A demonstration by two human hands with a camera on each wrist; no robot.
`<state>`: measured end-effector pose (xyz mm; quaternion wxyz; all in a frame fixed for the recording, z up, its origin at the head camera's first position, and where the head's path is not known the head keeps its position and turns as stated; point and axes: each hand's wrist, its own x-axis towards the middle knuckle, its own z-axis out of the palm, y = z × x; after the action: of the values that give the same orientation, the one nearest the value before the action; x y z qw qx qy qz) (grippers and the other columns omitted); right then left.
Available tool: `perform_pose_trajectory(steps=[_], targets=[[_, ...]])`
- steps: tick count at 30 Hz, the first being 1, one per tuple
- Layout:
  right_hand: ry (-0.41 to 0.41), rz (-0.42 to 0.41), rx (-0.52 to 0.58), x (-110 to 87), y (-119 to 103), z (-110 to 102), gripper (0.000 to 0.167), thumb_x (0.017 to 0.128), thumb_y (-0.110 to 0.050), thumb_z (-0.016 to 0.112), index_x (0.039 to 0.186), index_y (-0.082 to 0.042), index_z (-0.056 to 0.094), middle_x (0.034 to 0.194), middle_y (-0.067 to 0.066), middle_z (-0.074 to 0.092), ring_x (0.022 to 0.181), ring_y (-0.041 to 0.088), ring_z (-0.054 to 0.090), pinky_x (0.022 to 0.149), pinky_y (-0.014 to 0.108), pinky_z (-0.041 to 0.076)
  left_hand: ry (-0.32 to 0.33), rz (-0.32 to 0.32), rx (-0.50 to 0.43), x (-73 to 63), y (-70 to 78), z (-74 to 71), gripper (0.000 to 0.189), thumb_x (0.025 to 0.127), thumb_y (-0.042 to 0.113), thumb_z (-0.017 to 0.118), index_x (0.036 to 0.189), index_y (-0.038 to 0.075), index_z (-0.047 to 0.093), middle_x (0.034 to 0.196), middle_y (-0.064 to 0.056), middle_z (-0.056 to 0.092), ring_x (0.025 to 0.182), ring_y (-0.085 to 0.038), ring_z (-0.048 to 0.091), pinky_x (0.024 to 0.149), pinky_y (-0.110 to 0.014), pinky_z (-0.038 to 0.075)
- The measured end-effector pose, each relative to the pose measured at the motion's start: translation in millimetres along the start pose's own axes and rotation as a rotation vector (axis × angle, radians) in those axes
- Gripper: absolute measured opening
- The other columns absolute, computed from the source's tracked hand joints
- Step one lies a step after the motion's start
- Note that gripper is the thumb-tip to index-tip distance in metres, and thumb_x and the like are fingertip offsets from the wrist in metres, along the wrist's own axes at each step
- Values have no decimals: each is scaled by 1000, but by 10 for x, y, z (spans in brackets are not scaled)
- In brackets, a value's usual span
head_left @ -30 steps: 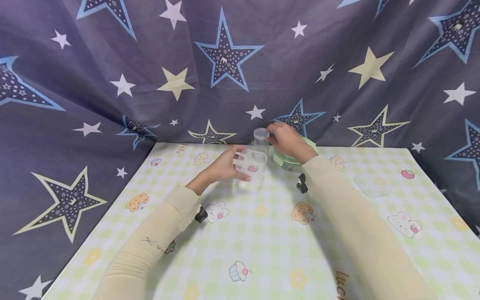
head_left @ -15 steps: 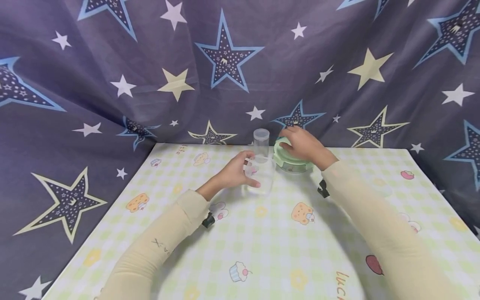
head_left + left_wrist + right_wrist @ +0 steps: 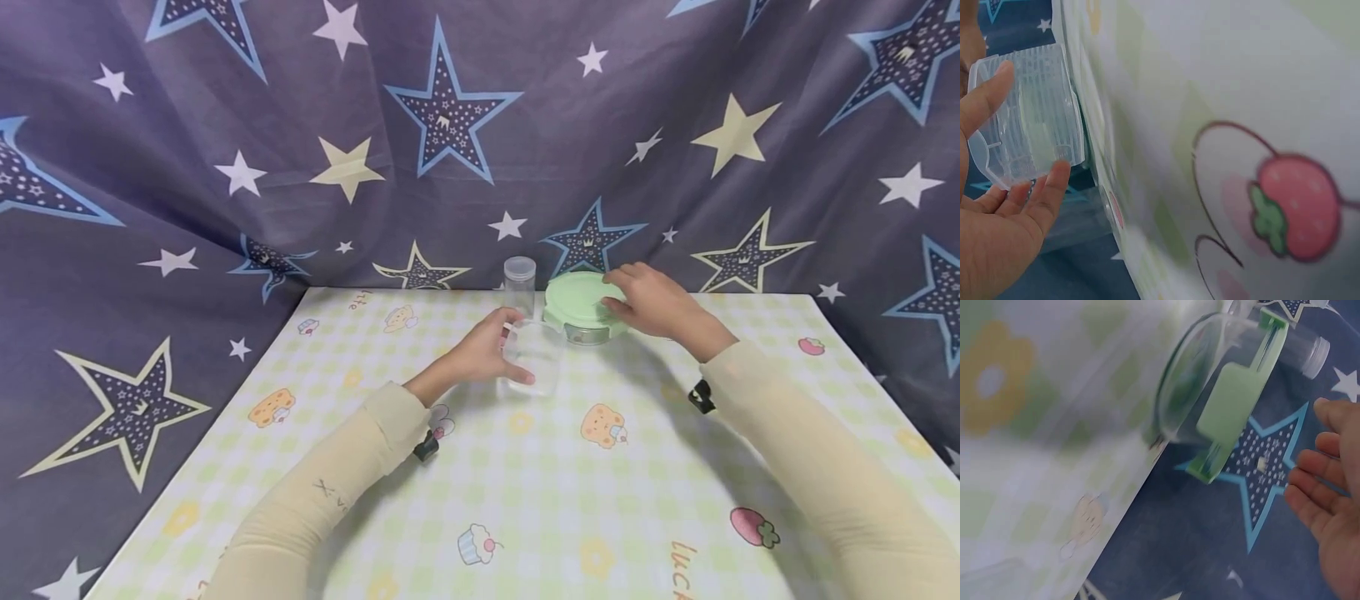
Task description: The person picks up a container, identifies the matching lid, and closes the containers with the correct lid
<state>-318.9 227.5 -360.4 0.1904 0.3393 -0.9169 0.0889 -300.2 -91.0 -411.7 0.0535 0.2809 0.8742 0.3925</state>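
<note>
My left hand [image 3: 483, 350] grips a clear plastic box [image 3: 542, 358] by its left side, thumb near and fingers at the back. Ribbed walls of this box [image 3: 1035, 112] show in the left wrist view. Just behind it stands a clear cylindrical jar [image 3: 519, 283] with a translucent cap. To the jar's right is a round glass food container [image 3: 587, 335] with a green clip lid [image 3: 576, 297]. Over that lid's right edge, my right hand [image 3: 660, 304] has loosely bent fingers and holds nothing. The right wrist view shows a gap between these fingers [image 3: 1316, 472] and the lid.
A checkered cartoon cloth covers the table [image 3: 525, 500]. Its back edge meets a dark blue star-patterned curtain [image 3: 285, 125]. A flat clear piece [image 3: 997, 581] lies on the cloth at the right wrist view's lower left.
My right hand has left the jar's cap and moved right across the green lid to its right edge. My left hand has brought the box slightly rightward and nearer to me.
</note>
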Motion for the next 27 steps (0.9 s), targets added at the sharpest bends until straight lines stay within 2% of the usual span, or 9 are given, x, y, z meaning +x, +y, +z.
perform_pose_trajectory(steps=[10, 16, 20, 23, 27], targets=[[-24, 101, 20, -439, 259, -135, 32, 98, -16, 71, 120, 6, 66, 111, 24, 68, 101, 42, 64, 87, 58, 53, -21, 7, 19, 96, 129, 139, 105, 69, 27, 98, 150, 5, 36, 147, -12, 47, 125, -28, 55, 101, -37, 52], [-56, 148, 24, -669, 420, -191, 33, 98, -18, 69, 119, 8, 65, 111, 27, 68, 102, 44, 65, 88, 60, 52, -17, 28, 26, 145, 224, 224, 104, 69, 27, 98, 149, 3, 37, 147, -17, 46, 123, -32, 55, 103, -37, 50], [-84, 185, 25, -821, 550, -204, 33, 98, -16, 69, 118, 9, 65, 111, 28, 68, 101, 44, 66, 88, 60, 53, -10, 40, 51, 167, 275, 284, 101, 68, 32, 98, 147, 7, 40, 146, -15, 48, 121, -31, 56, 100, -39, 49], [-130, 225, 27, -923, 649, -217, 33, 98, -16, 69, 119, 9, 64, 112, 28, 68, 100, 43, 67, 86, 60, 53, 0, 48, 55, 183, 294, 326, 99, 67, 32, 99, 144, 8, 42, 144, -14, 50, 120, -31, 56, 98, -39, 48], [-215, 280, 30, -1050, 793, -230, 32, 99, -14, 67, 118, 11, 63, 104, 26, 69, 93, 41, 67, 81, 59, 54, -4, 61, 38, 208, 314, 372, 99, 66, 29, 99, 143, 3, 42, 142, -18, 51, 120, -34, 55, 99, -35, 49]])
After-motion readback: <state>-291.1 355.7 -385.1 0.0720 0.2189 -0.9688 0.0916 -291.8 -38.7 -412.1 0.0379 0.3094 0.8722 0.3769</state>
